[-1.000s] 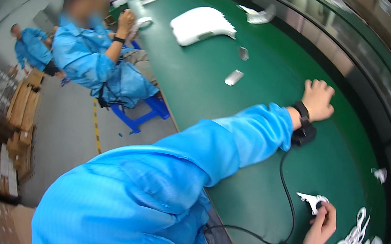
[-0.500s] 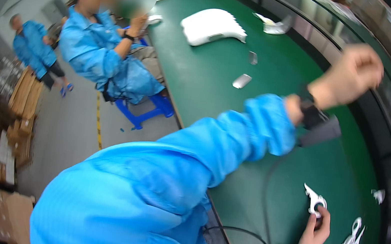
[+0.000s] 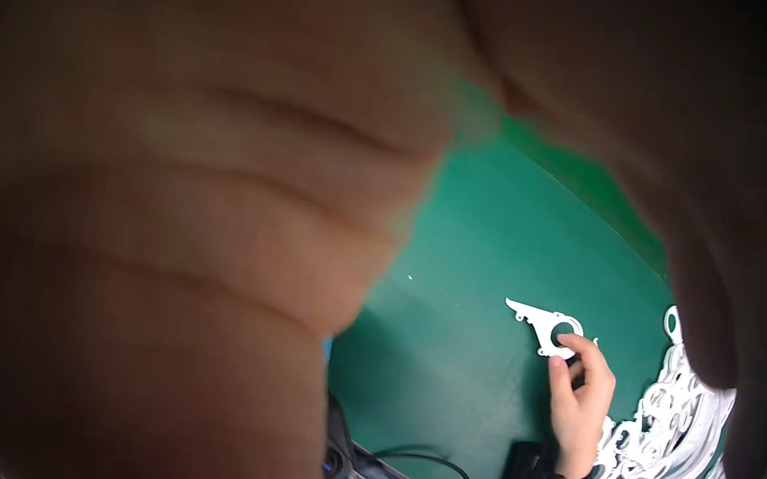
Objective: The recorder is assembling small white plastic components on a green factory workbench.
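My left hand (image 3: 180, 209) is very close to the camera and covers most of the picture. Its creased palm fills the left side, while dark, blurred fingers curve down the right, apart from the palm; I see nothing in it. Through the gap, my right hand (image 3: 582, 403) is closed in a pinch on a white plastic part (image 3: 542, 325) with a round ring and a pointed arm. Thumb and fingertips grip it at the ring, and the point faces left. It is over the green table (image 3: 447, 348); whether it touches the surface I cannot tell.
A heap of similar white ringed parts (image 3: 665, 411) lies to the right of my right wrist. A black cable (image 3: 458, 471) loops near the table's front edge, and a black device (image 3: 523, 469) sits by the wrist. My left hand hides the far side.
My left hand has come from over the far right of the table to right before the camera. The view has turned toward my right hand, which still pinches the white plastic part.
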### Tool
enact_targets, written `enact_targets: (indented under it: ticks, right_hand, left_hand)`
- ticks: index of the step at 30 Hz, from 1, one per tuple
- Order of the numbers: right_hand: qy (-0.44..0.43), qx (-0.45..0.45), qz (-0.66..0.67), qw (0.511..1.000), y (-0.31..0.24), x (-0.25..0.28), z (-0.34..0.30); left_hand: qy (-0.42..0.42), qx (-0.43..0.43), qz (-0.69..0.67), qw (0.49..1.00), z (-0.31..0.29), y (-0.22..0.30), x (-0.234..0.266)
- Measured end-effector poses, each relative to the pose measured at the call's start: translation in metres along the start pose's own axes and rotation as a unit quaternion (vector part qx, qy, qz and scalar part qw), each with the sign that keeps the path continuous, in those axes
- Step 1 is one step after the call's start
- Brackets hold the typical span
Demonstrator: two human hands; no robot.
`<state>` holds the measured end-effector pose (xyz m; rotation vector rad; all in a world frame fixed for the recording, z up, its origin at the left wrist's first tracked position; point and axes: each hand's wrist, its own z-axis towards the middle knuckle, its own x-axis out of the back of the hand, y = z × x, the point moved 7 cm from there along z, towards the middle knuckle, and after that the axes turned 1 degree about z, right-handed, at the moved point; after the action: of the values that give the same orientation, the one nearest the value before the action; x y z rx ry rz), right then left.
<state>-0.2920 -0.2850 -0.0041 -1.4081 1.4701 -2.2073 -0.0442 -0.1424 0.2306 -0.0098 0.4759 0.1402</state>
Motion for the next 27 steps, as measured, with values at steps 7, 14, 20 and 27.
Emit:
enact_targets:
  ticks: [7, 14, 20, 27]
  right_hand:
    - [-0.002, 0.004, -0.029, 1.000, -0.004, 0.003, -0.009]
    - [-0.011, 0.008, -0.036, 0.999, -0.013, -0.004, -0.002]
    - [-0.005, 0.011, -0.038, 0.999, -0.003, 0.002, -0.001]
    - [-0.011, -0.011, 0.009, 1.000, 0.011, -0.001, -0.009]
  left_hand:
    - [0.065, -0.017, -0.067, 0.996, -0.014, 0.033, -0.002]
    - [0.097, 0.001, -0.063, 0.993, -0.014, 0.067, -0.004]
    - [0.099, 0.053, -0.079, 0.991, -0.024, 0.067, -0.018]
    - [0.030, 0.151, 0.108, 0.982, -0.050, 0.003, 0.015]
